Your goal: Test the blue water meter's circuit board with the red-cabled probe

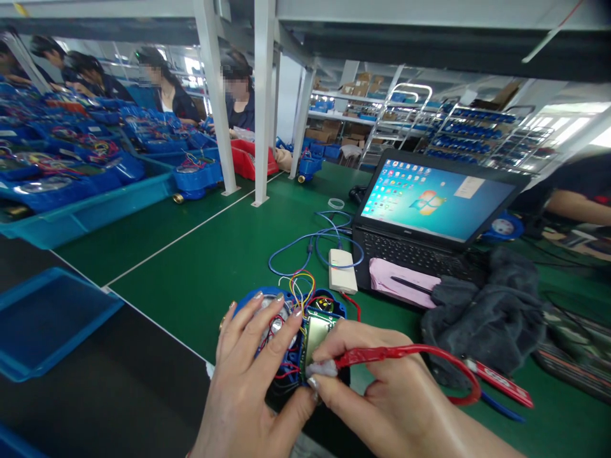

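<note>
A blue round meter body lies open on the green table, with coloured wires and a small display module showing inside it. My left hand rests flat on the meter's left side and steadies it. My right hand pinches a small white wad against the lower edge of the display module. A red looped cable or tool runs across the back of my right hand.
An open laptop with a pink sheet and a pen stands to the right, a white adapter box with blue cable before it, a dark cloth beside. Blue trays of meters sit left. Several seated people work at the back.
</note>
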The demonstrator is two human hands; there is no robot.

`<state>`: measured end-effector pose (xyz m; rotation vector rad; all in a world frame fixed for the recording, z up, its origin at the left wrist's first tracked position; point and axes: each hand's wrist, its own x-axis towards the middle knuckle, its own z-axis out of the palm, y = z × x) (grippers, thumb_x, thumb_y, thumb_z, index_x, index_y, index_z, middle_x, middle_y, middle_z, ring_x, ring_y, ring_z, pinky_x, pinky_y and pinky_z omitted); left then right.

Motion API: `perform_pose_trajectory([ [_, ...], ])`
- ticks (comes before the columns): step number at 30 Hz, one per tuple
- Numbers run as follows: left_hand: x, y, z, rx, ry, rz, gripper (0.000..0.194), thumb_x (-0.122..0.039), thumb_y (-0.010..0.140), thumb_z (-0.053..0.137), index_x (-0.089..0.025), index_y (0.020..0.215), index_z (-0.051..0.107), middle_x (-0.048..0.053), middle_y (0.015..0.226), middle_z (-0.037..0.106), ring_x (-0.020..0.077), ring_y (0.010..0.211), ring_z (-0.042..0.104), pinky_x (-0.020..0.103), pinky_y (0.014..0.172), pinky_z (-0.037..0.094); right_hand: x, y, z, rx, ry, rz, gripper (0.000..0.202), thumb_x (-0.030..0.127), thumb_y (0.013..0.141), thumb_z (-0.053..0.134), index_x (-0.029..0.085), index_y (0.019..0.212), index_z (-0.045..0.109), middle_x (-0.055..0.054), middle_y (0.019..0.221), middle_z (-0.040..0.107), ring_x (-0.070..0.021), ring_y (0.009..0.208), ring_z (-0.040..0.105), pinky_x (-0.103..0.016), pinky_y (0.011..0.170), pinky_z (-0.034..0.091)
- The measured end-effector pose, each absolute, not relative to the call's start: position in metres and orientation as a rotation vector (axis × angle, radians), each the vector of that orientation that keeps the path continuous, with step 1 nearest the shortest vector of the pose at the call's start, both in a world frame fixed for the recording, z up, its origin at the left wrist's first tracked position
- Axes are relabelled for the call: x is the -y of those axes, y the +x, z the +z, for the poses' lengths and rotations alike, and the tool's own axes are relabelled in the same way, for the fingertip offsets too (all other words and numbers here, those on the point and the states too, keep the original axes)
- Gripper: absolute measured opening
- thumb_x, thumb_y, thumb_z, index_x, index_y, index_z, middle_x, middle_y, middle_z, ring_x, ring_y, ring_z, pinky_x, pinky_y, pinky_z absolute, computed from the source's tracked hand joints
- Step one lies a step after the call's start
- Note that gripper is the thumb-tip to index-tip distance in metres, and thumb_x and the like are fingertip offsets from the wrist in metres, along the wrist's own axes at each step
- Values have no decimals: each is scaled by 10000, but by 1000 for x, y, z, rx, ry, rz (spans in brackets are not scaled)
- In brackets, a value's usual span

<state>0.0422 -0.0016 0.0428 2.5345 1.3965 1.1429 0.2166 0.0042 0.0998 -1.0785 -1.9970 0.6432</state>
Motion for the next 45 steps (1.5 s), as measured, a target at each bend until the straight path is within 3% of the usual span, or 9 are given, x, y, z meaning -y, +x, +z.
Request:
perform_pose_trajectory([
  [19, 2, 41, 40, -1400, 2534, 1162, 470, -320, 880, 515, -220, 1327, 409, 69, 1388, 375, 308, 1307, 285, 538, 1099, 200, -5, 218, 99, 2005, -1092, 598, 79, 129, 745, 557, 199, 711, 552, 40, 660, 633, -97, 587, 599, -195, 563, 454],
  [29, 1, 40, 46, -1410, 2553, 1084, 481, -316, 890, 509, -237, 1348, 383, 84, 1381, 376, 333, 1295, 294, 598, 1058, 249, 1, 220, 106, 1953, -1053, 747, 104, 87, 746, 570, 190, 732, 570, 32, 670, 615, -96, 617, 577, -194, 589, 441],
  [33, -1, 37, 47, -1415, 2566, 1094, 502, -344, 875, 532, -239, 1345, 389, 94, 1363, 399, 350, 1280, 313, 620, 1044, 261, -18, 245, 110, 1658, -1031, 996, 47, 227, 816, 592, 182, 818, 578, -1, 754, 602, -114, 669, 586, -209, 599, 471],
  [35, -2, 37, 46, -1414, 2569, 1102, 513, -371, 868, 545, -246, 1343, 397, 95, 1361, 405, 357, 1277, 319, 620, 1046, 259, -43, 260, 96, 1528, -1142, 1133, 127, 292, 839, 543, 167, 863, 548, -19, 779, 599, -116, 652, 588, -220, 589, 480],
  [37, -4, 36, 45, -1426, 2574, 1084, 514, -382, 871, 541, -255, 1346, 394, 93, 1364, 405, 358, 1280, 319, 614, 1042, 273, -71, 271, 74, 1517, -1389, 1225, 196, 260, 908, 387, 146, 872, 543, -18, 711, 590, -95, 560, 564, -208, 538, 460],
  [39, -5, 35, 46, -1438, 2593, 1058, 503, -384, 878, 526, -262, 1347, 391, 89, 1365, 407, 357, 1282, 319, 613, 1032, 290, -94, 276, 53, 1541, -1494, 1248, 250, 219, 926, 352, 135, 795, 548, -6, 606, 563, -90, 493, 547, -199, 493, 440],
  [42, -4, 28, 47, -1414, 2638, 1055, 498, -380, 886, 512, -261, 1352, 383, 88, 1368, 406, 352, 1281, 325, 600, 1033, 302, -106, 279, 44, 1649, -1588, 1199, 184, 227, 905, 493, 129, 771, 572, 0, 610, 596, -109, 524, 586, -224, 524, 471],
  [45, -11, 18, 40, -1332, 2719, 1091, 521, -354, 876, 521, -262, 1365, 368, 84, 1375, 403, 345, 1279, 336, 584, 1067, 274, -93, 285, 69, 1765, -1686, 1007, 119, 227, 834, 620, 117, 789, 628, -99, 783, 683, -204, 770, 659, -324, 717, 509],
])
